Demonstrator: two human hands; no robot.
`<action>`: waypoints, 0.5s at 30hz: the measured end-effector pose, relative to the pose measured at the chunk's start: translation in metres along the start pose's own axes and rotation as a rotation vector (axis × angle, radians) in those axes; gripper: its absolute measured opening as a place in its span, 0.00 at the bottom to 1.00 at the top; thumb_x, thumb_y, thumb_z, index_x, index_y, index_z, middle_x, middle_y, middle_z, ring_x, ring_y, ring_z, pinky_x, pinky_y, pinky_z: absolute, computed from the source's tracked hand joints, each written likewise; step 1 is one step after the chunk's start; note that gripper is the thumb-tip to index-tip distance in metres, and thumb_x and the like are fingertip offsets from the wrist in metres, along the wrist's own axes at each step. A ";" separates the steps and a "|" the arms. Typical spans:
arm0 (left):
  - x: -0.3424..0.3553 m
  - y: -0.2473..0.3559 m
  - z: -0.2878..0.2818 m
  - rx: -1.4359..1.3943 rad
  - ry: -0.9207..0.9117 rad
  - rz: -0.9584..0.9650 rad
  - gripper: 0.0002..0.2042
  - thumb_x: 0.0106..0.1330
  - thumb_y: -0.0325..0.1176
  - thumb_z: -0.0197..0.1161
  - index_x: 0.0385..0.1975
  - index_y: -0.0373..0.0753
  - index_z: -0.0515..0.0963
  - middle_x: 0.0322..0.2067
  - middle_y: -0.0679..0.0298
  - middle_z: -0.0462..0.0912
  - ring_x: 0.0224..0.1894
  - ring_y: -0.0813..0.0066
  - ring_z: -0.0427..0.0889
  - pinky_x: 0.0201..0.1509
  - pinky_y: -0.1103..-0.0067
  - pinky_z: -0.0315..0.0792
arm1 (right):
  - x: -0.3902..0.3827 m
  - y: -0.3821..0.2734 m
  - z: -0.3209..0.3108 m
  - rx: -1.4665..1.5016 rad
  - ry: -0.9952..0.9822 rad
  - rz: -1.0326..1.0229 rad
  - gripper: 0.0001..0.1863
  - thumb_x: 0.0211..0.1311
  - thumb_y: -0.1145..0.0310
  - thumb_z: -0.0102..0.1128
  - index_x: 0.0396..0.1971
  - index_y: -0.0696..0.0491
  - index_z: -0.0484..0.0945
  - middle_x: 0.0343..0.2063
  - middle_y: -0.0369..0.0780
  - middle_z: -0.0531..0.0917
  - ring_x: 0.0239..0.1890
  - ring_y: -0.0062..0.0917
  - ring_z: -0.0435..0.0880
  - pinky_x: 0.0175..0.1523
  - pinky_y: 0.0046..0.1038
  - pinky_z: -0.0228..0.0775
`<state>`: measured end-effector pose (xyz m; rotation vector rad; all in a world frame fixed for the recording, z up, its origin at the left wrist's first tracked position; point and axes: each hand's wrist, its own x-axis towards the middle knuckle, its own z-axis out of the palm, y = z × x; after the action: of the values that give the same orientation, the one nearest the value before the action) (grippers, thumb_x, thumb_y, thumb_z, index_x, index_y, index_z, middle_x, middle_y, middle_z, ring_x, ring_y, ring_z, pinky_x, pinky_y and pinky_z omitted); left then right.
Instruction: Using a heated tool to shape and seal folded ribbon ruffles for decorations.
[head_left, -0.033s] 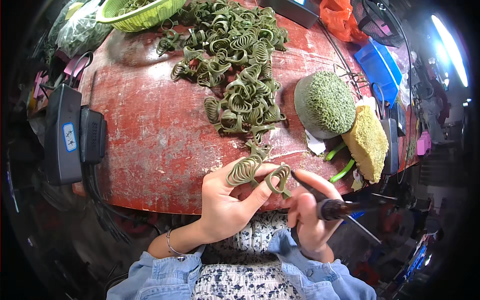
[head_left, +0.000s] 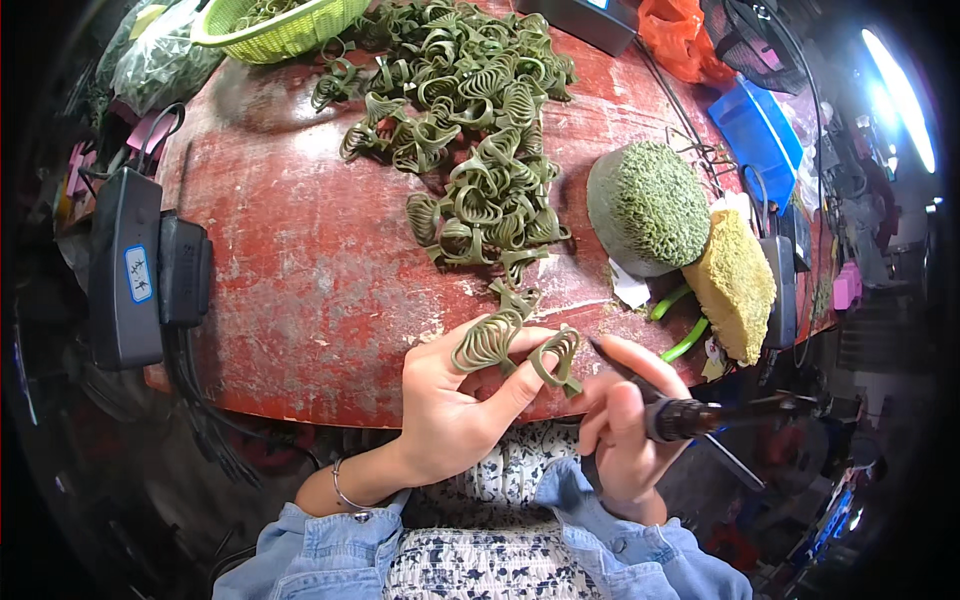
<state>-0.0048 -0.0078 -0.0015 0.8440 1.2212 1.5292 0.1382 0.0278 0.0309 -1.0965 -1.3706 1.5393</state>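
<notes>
My left hand is closed on olive-green slotted curls. One ribbed curl fans out over the fingers, and a looped curl is pinched at the thumb and fingertip. To its right, my right hand wraps round a dark tapered tool with a ribbed dark section. The tool's pointed end lies just beside the looped curl, apart from it. A thin metal rod sticks out below the tool; whether it belongs to it I cannot tell. Beyond my hands lies a big pile of the same curls.
On the worn red table, a round green granular block, a yellow crumbly sponge-like piece and bright green handles stand right. A green basket, dark box-shaped devices and a blue tray line the edges.
My right hand has shifted slightly to the right with the dark tool, drawing its point away from the looped curl. My left hand has stayed in place.
</notes>
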 end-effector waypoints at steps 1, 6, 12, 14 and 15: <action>-0.001 0.002 0.001 -0.002 -0.002 0.000 0.10 0.57 0.22 0.57 0.40 0.30 0.74 0.33 0.62 0.77 0.31 0.81 0.78 0.32 0.87 0.73 | 0.001 -0.002 -0.002 0.007 -0.016 -0.015 0.16 0.57 0.73 0.50 0.45 0.64 0.68 0.22 0.44 0.79 0.12 0.14 0.70 0.19 0.14 0.62; 0.001 0.000 0.004 -0.150 0.031 -0.060 0.09 0.56 0.19 0.57 0.37 0.29 0.75 0.32 0.60 0.78 0.30 0.79 0.79 0.27 0.87 0.75 | 0.010 -0.008 0.001 -0.002 -0.139 -0.032 0.13 0.57 0.75 0.50 0.41 0.65 0.72 0.21 0.44 0.79 0.14 0.15 0.72 0.20 0.15 0.64; -0.001 -0.004 0.002 -0.063 0.024 -0.004 0.09 0.55 0.18 0.57 0.36 0.27 0.74 0.32 0.60 0.78 0.31 0.78 0.79 0.30 0.85 0.76 | 0.010 -0.008 0.004 -0.021 -0.074 0.001 0.10 0.55 0.80 0.51 0.37 0.63 0.75 0.21 0.42 0.79 0.17 0.17 0.75 0.22 0.15 0.66; 0.001 0.000 0.003 -0.055 0.005 0.004 0.09 0.55 0.18 0.57 0.36 0.27 0.75 0.32 0.60 0.78 0.31 0.78 0.79 0.30 0.86 0.76 | 0.009 -0.007 0.005 -0.062 -0.055 -0.018 0.10 0.55 0.80 0.51 0.37 0.63 0.75 0.20 0.42 0.79 0.17 0.17 0.75 0.22 0.15 0.66; 0.002 0.002 0.002 -0.043 -0.010 0.016 0.09 0.54 0.18 0.58 0.36 0.27 0.75 0.32 0.60 0.78 0.31 0.78 0.79 0.31 0.86 0.76 | 0.009 -0.006 0.006 -0.099 -0.040 -0.039 0.10 0.54 0.80 0.51 0.37 0.62 0.76 0.20 0.41 0.79 0.17 0.17 0.75 0.22 0.16 0.66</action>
<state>-0.0036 -0.0057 0.0009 0.8341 1.1725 1.5565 0.1299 0.0355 0.0360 -1.0972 -1.5001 1.4864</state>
